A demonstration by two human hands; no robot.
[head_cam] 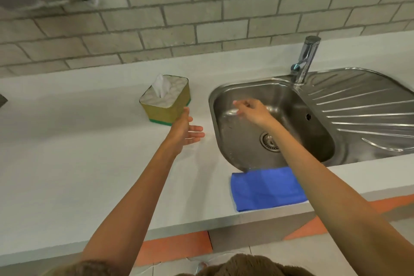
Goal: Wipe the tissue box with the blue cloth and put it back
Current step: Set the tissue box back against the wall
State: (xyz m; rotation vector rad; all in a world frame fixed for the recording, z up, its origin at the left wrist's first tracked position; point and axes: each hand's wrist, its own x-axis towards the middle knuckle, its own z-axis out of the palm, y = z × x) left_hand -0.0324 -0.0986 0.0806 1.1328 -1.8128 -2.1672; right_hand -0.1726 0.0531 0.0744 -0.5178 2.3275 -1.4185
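- Pale counter (78,163) along a brick wall (134,29), steel sink (313,136) set in at right, tap (305,60) behind the basin.
- Blue cloth (264,188) flat at the counter's front edge, just before the sink, untouched.
- Box (165,99) upright left of the sink, tissue poking from the top.
- Left hand (186,130) stretched forward, fingers spread and empty, thumb near the box's lower corner; contact unclear.
- Right hand (252,111) over the basin, wrist bent, fingers loosely curled, holding nothing.
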